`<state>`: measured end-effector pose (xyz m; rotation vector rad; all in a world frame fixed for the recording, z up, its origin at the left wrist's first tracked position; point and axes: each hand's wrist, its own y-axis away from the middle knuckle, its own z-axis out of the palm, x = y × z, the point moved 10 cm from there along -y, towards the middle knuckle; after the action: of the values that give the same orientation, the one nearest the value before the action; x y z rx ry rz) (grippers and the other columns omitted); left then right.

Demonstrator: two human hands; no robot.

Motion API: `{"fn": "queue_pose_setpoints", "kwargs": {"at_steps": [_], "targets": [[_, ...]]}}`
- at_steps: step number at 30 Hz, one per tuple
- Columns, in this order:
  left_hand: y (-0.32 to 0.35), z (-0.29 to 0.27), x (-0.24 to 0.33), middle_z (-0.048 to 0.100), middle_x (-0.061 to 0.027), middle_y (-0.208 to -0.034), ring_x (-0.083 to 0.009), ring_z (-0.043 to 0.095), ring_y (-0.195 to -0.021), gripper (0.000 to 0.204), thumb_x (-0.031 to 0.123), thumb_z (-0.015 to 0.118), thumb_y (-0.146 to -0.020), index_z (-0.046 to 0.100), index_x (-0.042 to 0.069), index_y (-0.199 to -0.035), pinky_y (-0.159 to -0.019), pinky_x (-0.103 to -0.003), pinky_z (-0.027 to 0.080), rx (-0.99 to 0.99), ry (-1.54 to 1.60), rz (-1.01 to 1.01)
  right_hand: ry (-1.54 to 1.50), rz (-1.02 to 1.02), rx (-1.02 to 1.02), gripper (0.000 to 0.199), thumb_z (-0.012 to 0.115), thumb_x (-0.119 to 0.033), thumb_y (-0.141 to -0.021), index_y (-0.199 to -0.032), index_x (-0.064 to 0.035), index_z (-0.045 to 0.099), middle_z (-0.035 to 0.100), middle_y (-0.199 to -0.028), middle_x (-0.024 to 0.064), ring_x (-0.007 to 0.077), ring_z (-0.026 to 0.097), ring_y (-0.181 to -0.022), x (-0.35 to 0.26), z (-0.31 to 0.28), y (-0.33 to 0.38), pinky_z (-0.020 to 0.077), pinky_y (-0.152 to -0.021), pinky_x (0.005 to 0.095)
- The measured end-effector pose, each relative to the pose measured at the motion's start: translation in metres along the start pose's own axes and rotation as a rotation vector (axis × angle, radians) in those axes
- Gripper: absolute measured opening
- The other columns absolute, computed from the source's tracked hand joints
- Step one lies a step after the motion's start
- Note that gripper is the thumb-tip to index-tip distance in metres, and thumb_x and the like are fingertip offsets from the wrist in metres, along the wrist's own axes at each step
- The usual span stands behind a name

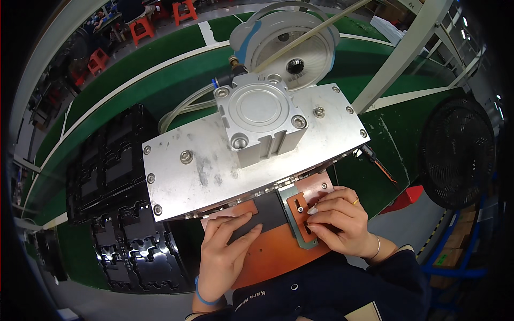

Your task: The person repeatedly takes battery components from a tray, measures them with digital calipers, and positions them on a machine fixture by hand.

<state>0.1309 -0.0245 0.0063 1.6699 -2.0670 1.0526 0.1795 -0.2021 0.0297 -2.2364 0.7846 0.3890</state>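
Note:
My left hand (pixel 227 254) rests with extended fingers at the left side of a dark flat plate (pixel 272 210), its fingertips touching that edge. The plate lies on an orange base board (pixel 273 251), partly beneath the metal press (pixel 209 160). To the right, my right hand (pixel 342 219) is closed, thumb and fingertips brought together over a slotted orange bracket (pixel 301 206). Whatever may be between those fingertips is too small to make out. The bracket is screwed onto a green strip (pixel 307 244) running beside the dark plate.
A square metal cylinder (pixel 262 115) tops the press. Stacked black moulded trays (pixel 131 235) stand at left. Behind the press is a white-and-blue round fan (pixel 294 53); a black round fan (pixel 456 152) stands at right. An orange-and-black slim tool (pixel 377 160) lies on the green surface.

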Motion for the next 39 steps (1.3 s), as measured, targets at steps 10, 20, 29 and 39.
{"fn": "queue_pose_setpoints", "kwargs": {"at_steps": [10, 20, 29, 39], "targets": [[0.0, -0.002, 0.0, 0.067, -0.0095, -0.11, -0.0265, 0.057, -0.098, 0.032, -0.003, 0.072, -0.072, 0.077, 0.008, -0.102, -0.082, -0.034, 0.05, 0.003, -0.002, -0.029, -0.011, 0.051, 0.039, 0.012, 0.078, -0.011, -0.072, -0.081, -0.0067, 0.071, 0.069, -0.086, 0.007, 0.0245, 0.062, -0.086, 0.004, -0.004, 0.002, 0.0457, -0.088, 0.0387], [0.001, -0.002, 0.0, 0.067, -0.0092, -0.11, -0.0257, 0.057, -0.098, 0.032, -0.003, 0.073, -0.071, 0.077, 0.008, -0.101, -0.083, -0.034, 0.05, 0.009, 0.001, -0.022, 0.007, 0.045, 0.017, 0.015, 0.08, -0.01, -0.071, -0.082, -0.008, 0.07, 0.067, -0.084, 0.0038, 0.0223, 0.061, -0.085, 0.002, -0.001, 0.001, 0.0463, -0.085, 0.0365], [0.0, -0.002, 0.0, 0.067, -0.0093, -0.111, -0.025, 0.057, -0.094, 0.034, -0.003, 0.072, -0.07, 0.077, 0.009, -0.101, -0.079, -0.033, 0.05, 0.004, -0.009, -0.008, 0.09, -0.155, -0.333, 0.041, 0.075, -0.027, -0.08, -0.117, -0.0116, 0.068, 0.06, -0.123, 0.0014, 0.0212, 0.048, -0.122, -0.019, 0.034, 0.002, 0.0315, -0.109, 0.0441], [0.003, 0.0, -0.002, 0.066, -0.0087, -0.115, -0.0248, 0.057, -0.095, 0.037, -0.003, 0.072, -0.068, 0.077, 0.009, -0.103, -0.081, -0.033, 0.051, -0.024, 0.004, -0.027, 0.169, -0.15, -0.383, 0.043, 0.073, -0.031, -0.083, -0.118, -0.0076, 0.066, 0.059, -0.123, 0.0021, 0.0197, 0.05, -0.122, -0.022, 0.044, 0.001, 0.0304, -0.109, 0.0448]]}}
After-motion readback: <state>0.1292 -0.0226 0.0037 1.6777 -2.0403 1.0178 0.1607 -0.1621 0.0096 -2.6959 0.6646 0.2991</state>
